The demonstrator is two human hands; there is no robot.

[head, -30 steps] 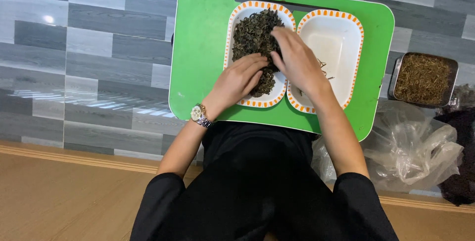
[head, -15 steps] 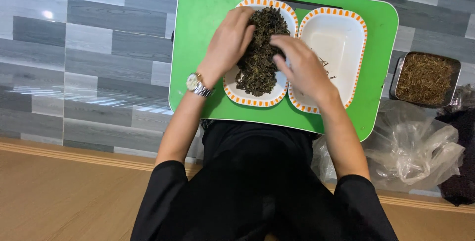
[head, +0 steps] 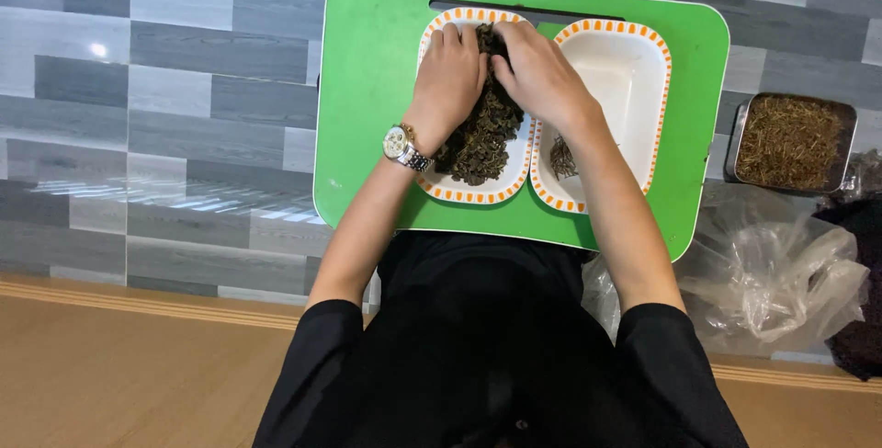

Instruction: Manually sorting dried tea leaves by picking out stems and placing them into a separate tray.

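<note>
Dried leaves (head: 484, 140): dark, crumpled heap filling the left white dish (head: 478, 192), piled higher than the rim; heap runs from the dish's far end to its near end.
Left white dish: oblong, orange-dashed border, on the green tray (head: 367, 90), left of tray centre, long axis toward the tray's far edge.
Right white dish (head: 625, 71): same pattern, just beside the left dish, rims nearly touching; mostly bare inside.
Stems (head: 562, 158): small grey-brown cluster of thin bits at the near left corner of the right dish.
Left hand (head: 447, 80): palm down on the far left part of the heap, fingers together and curled over the leaves at the dish's far rim; whether anything is pinched under the fingers cannot be told.
Right hand (head: 540, 71): on the far right part of the heap, straddling the two adjoining dish rims, fingers bent down into the leaves; grip contents hidden, cannot tell.
Hands: fingertips close together, near the far end of the heap.
Wristwatch (head: 404, 147): metal band, pale face, on the left wrist above the left dish's near left side.
Green tray: rounded corners, slot along its far edge, near edge at the person's lap.
Metal tin (head: 792, 143): rectangular, off the tray's right edge on the floor, filled with tan straw-like bits.
Clear plastic bag (head: 781, 273): crumpled, beyond the tray's near right corner.
</note>
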